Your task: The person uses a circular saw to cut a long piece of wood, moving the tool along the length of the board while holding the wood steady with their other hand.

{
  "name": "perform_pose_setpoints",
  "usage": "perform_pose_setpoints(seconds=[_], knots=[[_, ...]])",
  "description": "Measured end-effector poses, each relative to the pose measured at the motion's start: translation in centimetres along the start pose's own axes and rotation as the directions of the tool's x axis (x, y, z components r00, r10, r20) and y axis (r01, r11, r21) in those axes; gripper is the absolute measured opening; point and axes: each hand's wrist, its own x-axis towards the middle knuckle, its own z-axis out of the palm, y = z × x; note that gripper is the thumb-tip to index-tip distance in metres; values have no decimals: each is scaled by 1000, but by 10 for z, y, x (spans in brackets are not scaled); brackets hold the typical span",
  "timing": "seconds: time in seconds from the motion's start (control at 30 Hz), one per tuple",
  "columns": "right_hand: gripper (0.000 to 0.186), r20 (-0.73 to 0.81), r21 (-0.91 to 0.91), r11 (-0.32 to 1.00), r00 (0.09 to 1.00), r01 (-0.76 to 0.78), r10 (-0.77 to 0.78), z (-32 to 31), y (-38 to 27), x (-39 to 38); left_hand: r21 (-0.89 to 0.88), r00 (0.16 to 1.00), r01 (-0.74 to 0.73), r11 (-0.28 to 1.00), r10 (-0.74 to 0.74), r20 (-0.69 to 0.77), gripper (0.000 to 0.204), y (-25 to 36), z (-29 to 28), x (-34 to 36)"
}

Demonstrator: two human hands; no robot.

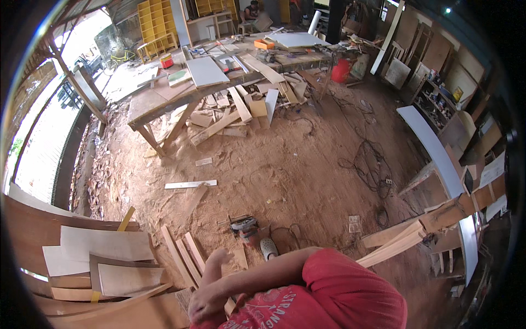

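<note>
My right arm, in a red sleeve, crosses low in front of me to the left. My right hand is at its end, beside a wooden surface at the lower edge; its fingers are bent down and mostly hidden. Just beyond it my left hand reaches forward with its fingers stretched out, and nothing shows in it. Several narrow wood strips lie left of that hand. On the ground ahead is a grey and red handheld power tool, close to a grey perforated clog.
Boards and white sheets are stacked at lower left. A long workbench carries panels, with an offcut pile against it. Black cables coil on the sawdust-covered ground. White panels and planks lean at right. Another person sits far back.
</note>
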Motion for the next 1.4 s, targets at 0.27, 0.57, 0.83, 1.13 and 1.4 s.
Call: perform_pose_setpoints(seconds=[0.27,0.57,0.83,1.13,1.4], knots=[[43,-190,-192,-136,-99,-972,977,-37,184,-258,-442,997,-59,895,29,-74,54,-7,9,-68],[50,-260,308,-9,-93,-951,961,-21,239,-231,-363,461,-887,286,607,-648,46,172,-131,-201],[37,-194,-229,156,202,-961,960,-7,285,-156,-88,929,-230,969,192,-315,44,87,-185,-172],[35,-74,-359,303,351,-883,934,13,248,-91,-280,747,-564,777,335,-574,42,98,-139,-176],[41,51,-433,541,579,-721,813,40,276,-140,-543,717,1,839,-380,-585,45,-94,-23,-212]])
